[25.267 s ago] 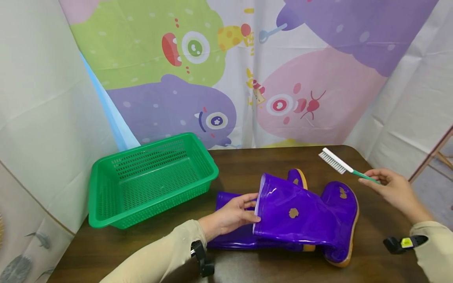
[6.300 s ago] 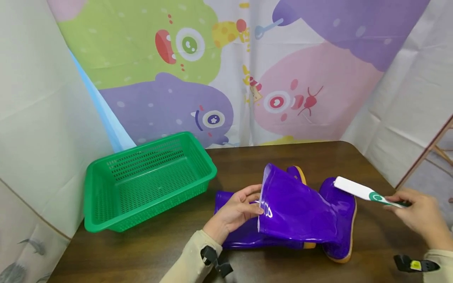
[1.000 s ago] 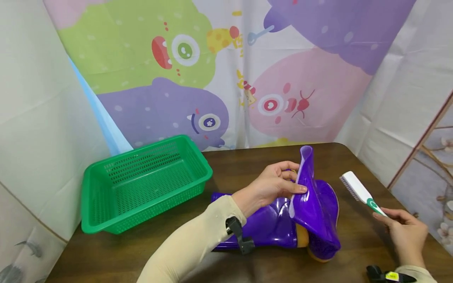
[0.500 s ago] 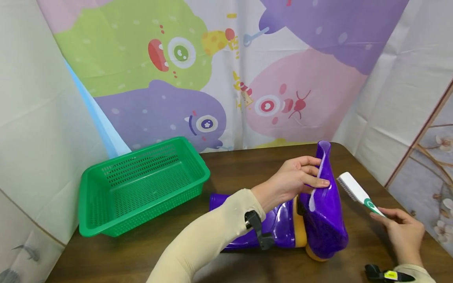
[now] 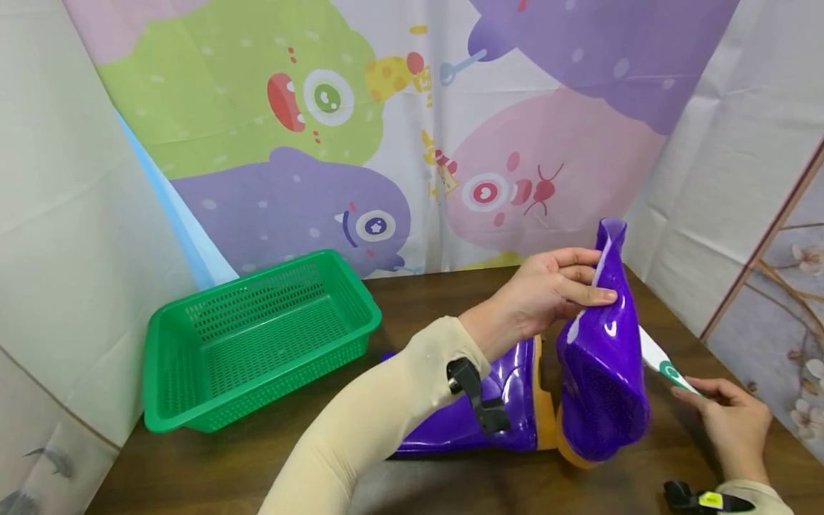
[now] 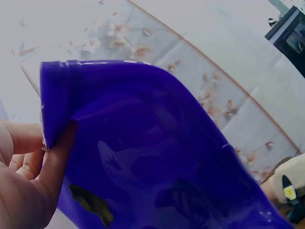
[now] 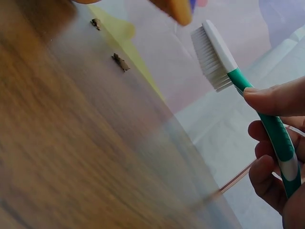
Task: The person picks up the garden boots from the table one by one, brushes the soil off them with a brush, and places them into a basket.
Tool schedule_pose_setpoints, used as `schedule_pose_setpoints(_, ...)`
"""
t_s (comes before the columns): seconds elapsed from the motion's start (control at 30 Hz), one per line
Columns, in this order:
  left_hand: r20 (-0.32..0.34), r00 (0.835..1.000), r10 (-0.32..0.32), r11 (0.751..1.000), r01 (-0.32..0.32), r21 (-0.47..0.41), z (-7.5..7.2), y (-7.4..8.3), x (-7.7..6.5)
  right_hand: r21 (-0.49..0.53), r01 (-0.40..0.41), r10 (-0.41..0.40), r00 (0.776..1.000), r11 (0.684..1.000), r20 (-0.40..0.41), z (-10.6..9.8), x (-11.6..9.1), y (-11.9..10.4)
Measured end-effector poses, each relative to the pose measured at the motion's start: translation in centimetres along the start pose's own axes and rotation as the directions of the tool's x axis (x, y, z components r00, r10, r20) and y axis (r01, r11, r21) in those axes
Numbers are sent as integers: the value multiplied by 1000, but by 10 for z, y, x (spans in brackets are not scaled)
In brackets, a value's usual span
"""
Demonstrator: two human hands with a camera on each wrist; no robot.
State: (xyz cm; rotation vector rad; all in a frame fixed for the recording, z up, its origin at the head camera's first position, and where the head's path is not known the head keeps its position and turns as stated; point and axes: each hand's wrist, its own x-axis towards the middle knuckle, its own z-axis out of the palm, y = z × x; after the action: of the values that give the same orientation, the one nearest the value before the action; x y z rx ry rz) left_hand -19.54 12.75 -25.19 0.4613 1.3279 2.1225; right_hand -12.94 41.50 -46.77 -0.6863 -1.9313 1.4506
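Observation:
My left hand (image 5: 547, 290) pinches the top edge of a glossy purple rain boot (image 5: 605, 379), thumb outside and fingers at the pale lining. The boot hangs nearly upright with its shaft squeezed narrow. A brown patch (image 6: 93, 205) shows on its shaft in the left wrist view. A second purple boot (image 5: 489, 408) with an orange sole lies on its side, partly behind my left forearm. My right hand (image 5: 730, 422) grips the green-and-white handle of a scrub brush (image 7: 221, 50), its pale bristles touching nothing. The held boot hides the brush's head in the head view.
A green perforated basket (image 5: 257, 343) stands at the left of the dark wooden table (image 5: 438, 307). Small brown bits (image 7: 121, 62) lie on the table near its edge. A cartoon-print curtain (image 5: 309, 193) hangs behind.
Earlier the boot lay across the other one, its brown shaft patch gone by 6.3 seconds ago, with the brush at its foot. Since then my left hand has lifted and turned it upright, moving right.

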Motion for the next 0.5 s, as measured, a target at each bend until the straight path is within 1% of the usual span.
schedule_pose_setpoints(0.17, 21, 999, 26, 995, -28, 97, -3, 28, -6, -8, 9, -9, 1000, 1000, 9, 0, 0, -2)
schedule_pose_setpoints(0.23, 19, 999, 32, 989, -34, 142, -5, 38, -8, -11, 7, -7, 1000, 1000, 14, 1, 0, -2)
schedule_pose_setpoints(0.3, 32, 999, 41, 981, -46, 187, -8, 47, -10, -14, 8, -8, 1000, 1000, 17, 1, 0, -2)
schedule_pose_setpoints(0.37, 46, 998, 47, 966, -57, 251, -13, 56, -11, -15, 14, -14, 1000, 1000, 16, 1, 0, -2)
schedule_pose_setpoints(0.4, 58, 997, 46, 954, -61, 294, -15, 60, -12, -17, 18, -18, 1000, 1000, 15, 1, -1, -2)
schedule_pose_setpoints(0.47, 76, 996, 40, 922, -66, 382, -21, 70, -14, -23, 22, -21, 1000, 1000, 14, 2, -1, -1)
schedule_pose_setpoints(0.5, 81, 996, 38, 902, -69, 427, -23, 74, -15, -27, 22, -22, 1000, 999, 14, 2, -2, -1)
